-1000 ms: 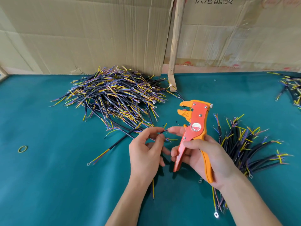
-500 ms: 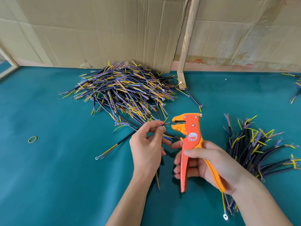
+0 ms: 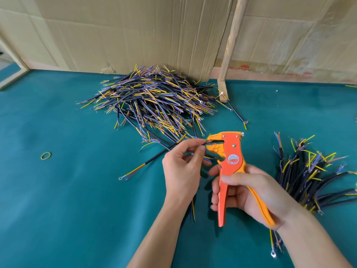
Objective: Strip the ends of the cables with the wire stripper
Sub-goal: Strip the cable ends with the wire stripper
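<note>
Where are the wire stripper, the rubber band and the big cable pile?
wire stripper (image 3: 232, 151), head view, orange body near the round label.
rubber band (image 3: 46, 155), head view, its rim.
big cable pile (image 3: 154, 101), head view, pile's middle.

Counts: 1 wire stripper (image 3: 230, 161) at centre. 2 hands on it and the wire: left hand (image 3: 181, 171) at 9 o'clock of the tool, right hand (image 3: 255, 192) at 5 o'clock. 2 cable piles, strands too many to count: big pile (image 3: 154, 101) at 12 o'clock, smaller pile (image 3: 309, 175) at 3 o'clock. 1 loose cable (image 3: 150, 163) at 9 o'clock. 1 rubber band (image 3: 46, 155) far out at 9 o'clock. 1 wooden stick (image 3: 230, 45) at 12 o'clock
</note>
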The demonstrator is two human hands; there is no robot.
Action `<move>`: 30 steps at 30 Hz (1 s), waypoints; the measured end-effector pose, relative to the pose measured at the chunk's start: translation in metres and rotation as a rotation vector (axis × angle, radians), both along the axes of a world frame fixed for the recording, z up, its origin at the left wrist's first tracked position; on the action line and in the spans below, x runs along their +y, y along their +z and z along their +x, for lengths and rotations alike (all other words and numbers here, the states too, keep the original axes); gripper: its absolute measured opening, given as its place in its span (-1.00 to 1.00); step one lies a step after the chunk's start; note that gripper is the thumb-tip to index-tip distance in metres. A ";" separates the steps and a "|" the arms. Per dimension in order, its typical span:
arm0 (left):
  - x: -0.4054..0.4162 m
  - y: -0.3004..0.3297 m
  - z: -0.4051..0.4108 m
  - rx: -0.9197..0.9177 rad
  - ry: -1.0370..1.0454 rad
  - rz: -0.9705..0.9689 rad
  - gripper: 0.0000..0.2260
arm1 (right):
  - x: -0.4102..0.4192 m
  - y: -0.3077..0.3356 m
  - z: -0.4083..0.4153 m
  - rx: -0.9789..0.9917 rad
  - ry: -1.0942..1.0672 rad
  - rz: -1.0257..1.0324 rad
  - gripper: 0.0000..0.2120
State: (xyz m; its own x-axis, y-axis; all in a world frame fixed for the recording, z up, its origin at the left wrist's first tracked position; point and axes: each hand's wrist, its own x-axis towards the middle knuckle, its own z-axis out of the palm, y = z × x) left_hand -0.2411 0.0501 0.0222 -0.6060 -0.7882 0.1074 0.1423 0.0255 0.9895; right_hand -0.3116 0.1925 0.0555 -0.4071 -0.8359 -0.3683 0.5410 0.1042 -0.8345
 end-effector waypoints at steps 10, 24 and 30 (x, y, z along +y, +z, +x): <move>0.000 -0.001 0.001 -0.003 -0.016 -0.044 -0.83 | 0.002 0.000 -0.003 0.000 0.006 -0.032 -0.59; 0.000 -0.003 0.000 -0.004 -0.005 -0.054 -0.79 | 0.006 -0.006 -0.008 0.005 0.039 -0.006 -0.49; -0.001 -0.003 0.001 -0.014 0.011 -0.087 -0.80 | 0.005 -0.005 -0.006 -0.040 0.009 0.000 -0.56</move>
